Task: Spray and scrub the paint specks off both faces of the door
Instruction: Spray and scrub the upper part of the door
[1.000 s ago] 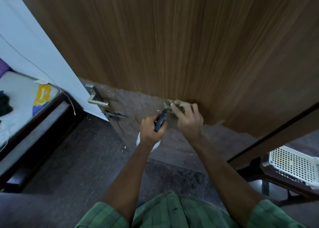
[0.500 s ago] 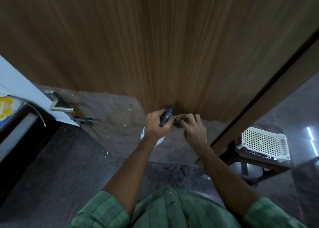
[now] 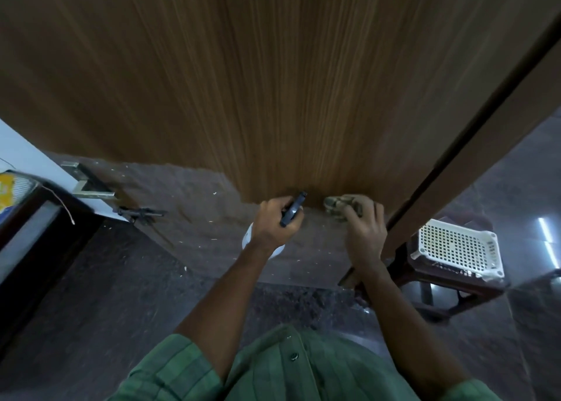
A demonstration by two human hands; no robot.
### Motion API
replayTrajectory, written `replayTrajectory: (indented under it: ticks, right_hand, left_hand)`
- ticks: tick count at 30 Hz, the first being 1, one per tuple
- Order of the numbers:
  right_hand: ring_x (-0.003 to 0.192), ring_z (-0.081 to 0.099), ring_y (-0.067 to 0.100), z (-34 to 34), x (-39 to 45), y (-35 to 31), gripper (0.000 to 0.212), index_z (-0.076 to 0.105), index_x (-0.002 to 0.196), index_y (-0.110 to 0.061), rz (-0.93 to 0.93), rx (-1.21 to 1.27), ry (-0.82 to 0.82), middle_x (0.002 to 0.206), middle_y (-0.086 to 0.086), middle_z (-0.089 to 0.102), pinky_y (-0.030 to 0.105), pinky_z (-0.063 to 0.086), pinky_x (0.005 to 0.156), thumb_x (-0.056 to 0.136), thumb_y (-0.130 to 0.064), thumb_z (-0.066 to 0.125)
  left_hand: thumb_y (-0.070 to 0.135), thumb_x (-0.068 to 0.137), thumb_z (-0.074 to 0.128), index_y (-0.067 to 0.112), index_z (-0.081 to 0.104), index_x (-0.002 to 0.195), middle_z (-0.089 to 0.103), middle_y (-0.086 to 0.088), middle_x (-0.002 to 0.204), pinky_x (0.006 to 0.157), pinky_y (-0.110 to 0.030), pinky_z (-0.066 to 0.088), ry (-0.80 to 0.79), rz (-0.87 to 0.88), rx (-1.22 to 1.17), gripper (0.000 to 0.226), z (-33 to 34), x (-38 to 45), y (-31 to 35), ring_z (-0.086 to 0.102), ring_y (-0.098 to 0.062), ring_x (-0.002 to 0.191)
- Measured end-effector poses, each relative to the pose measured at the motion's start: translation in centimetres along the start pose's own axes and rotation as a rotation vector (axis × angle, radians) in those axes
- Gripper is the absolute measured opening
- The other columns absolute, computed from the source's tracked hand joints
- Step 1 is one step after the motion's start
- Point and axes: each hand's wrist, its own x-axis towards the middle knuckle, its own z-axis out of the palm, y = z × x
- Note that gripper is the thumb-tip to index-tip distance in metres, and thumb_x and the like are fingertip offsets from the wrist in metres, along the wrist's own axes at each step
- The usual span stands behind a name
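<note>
The wood-grain door (image 3: 273, 81) fills the far view, its lower part dull and paint-flecked. The left hand (image 3: 273, 221) grips a spray bottle (image 3: 292, 210); the right hand (image 3: 362, 230) presses a crumpled cloth (image 3: 340, 206) against it.

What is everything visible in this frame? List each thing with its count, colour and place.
door: one, brown wood grain, fills the upper frame; lower part grey and white-specked
door handle: one, metallic, left edge of the door
latch: one, dark metal, below the handle
spray bottle: one, dark nozzle, white body, in the left hand
cloth: one, grey-brown, pressed on the door
basket: one, white, perforated, on a dark stool at right
stool: one, dark brown, right of the door
floor: dark grey
shirt: green, bottom
left hand: grips the bottle
right hand: fingers hold the cloth
</note>
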Motion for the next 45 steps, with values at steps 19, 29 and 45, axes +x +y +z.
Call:
replayTrajectory:
  ticks: [19, 29, 45]
  right_hand:
    - [0.096, 0.048, 0.033, 0.8, -2.6, 1.8, 0.031, 0.06, 0.102, -0.007, 0.183, 0.074, -0.196, 0.111, 0.013, 0.051, 0.044, 0.055, 0.063, 0.076, 0.009, 0.065]
    - [0.083, 0.059, 0.029, 4.7, 4.3, -12.6, 0.034, 0.073, 0.113, -0.007, -0.281, 0.295, -0.084, 0.102, 0.011, 0.064, 0.033, 0.053, 0.059, 0.091, 0.006, 0.051]
    - [0.083, 0.06, 0.028, 6.4, 8.2, -23.1, 0.037, 0.078, 0.11, -0.006, -0.302, 0.392, 0.172, 0.099, 0.016, 0.067, 0.027, 0.051, 0.075, 0.088, 0.012, 0.055]
  left_hand:
    - [0.024, 0.085, 0.063, 0.014, 0.041, 0.059, 0.036, 0.005, 0.046, 0.048, -0.028, 0.023, -0.069, -0.022, 0.025, 0.036, 3.9, -0.4, 0.5, 0.034, -0.016, 0.043]
    - [0.034, 0.082, 0.057, 0.024, 0.042, 0.059, 0.044, 0.002, 0.049, 0.047, -0.031, 0.024, 0.189, -0.182, 0.111, 0.029, -5.3, -3.3, -5.1, 0.039, -0.017, 0.044]
    - [0.041, 0.081, 0.059, 0.023, 0.038, 0.052, 0.04, 0.003, 0.044, 0.052, -0.029, 0.026, 0.207, -0.368, 0.204, 0.04, -15.4, -4.4, -11.3, 0.045, -0.024, 0.045]
